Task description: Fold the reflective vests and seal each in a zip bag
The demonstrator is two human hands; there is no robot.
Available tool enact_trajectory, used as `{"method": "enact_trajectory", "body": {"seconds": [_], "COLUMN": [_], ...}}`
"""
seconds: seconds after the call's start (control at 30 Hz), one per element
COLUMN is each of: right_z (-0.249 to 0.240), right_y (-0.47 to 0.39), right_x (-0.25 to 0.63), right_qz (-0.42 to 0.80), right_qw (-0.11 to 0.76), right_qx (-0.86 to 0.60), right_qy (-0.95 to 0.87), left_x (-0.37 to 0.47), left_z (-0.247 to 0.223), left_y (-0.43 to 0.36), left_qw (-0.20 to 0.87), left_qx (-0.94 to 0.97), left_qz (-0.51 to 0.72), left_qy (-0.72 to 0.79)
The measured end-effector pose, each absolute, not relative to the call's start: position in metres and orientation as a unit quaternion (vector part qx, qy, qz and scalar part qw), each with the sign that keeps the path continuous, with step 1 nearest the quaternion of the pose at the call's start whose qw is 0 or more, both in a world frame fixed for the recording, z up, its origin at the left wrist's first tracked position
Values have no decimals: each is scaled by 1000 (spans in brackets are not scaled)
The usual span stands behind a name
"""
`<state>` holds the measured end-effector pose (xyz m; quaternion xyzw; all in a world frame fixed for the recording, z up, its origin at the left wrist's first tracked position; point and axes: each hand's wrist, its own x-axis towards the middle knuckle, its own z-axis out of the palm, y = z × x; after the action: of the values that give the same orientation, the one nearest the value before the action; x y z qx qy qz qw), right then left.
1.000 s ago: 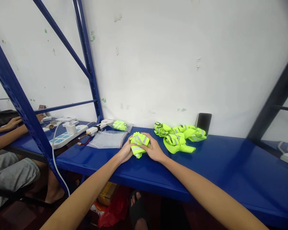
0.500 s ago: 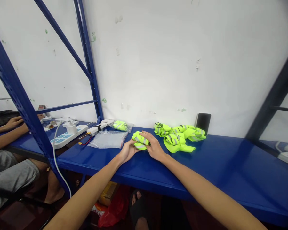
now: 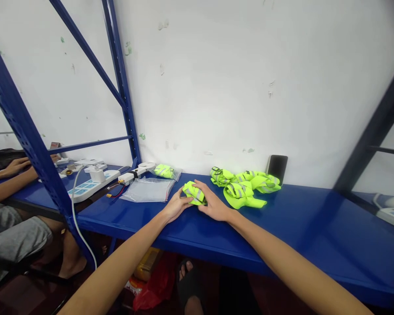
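Between my two hands is a rolled-up neon yellow reflective vest (image 3: 195,193) with grey bands, held just over the blue tabletop. My left hand (image 3: 178,205) grips its left side, thumb towards me. My right hand (image 3: 213,203) wraps its right side, fingers over the top. To the right lie several more bundled neon reflective vests (image 3: 239,194), one with a loose flap pointing right. Left of my hands rests a flat clear plastic bag (image 3: 149,190). Behind it, another neon bundle (image 3: 164,171) sits inside a clear bag.
A dark phone (image 3: 277,168) leans against the wall behind the vests. Left are a white power strip (image 3: 93,186) with a plug and cable, and a white handheld fan (image 3: 136,173). Blue rack posts (image 3: 29,127) frame the bench. Another person's arms (image 3: 16,175) are at far left.
The vest has turned in my hands and looks more compact, its lower edge tucked up. My fingers have shifted slightly around it. The other things stay put.
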<state>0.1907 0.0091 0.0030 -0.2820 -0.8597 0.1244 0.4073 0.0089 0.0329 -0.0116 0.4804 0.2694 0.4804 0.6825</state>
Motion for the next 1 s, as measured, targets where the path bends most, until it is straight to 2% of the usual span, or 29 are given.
{"method": "enact_trajectory", "body": {"seconds": [0.17,0.33,0.47,0.67,0.8,1.0], "right_z": [0,1,0,1,0,1], "right_y": [12,19,27,28,24,19], "right_x": [182,188,193,193,191,170], "right_qz": [88,168,227,287,355,400], "right_qw": [483,548,586,570,547,580], "right_qx": [-347,-417,-410,-376,-372,-351], "right_qy": [-799,-705,-661,-672,-660,-617], "left_x": [9,10,13,15,13,13], "left_z": [-14,-12,-10,-7,-3,-6], "left_y": [32,30,28,21,15,14], "left_qw": [636,549,479,427,354,270], "left_qx": [535,622,667,703,736,736], "left_qz": [462,438,456,482,482,500], "left_qy": [310,347,342,302,319,368]}}
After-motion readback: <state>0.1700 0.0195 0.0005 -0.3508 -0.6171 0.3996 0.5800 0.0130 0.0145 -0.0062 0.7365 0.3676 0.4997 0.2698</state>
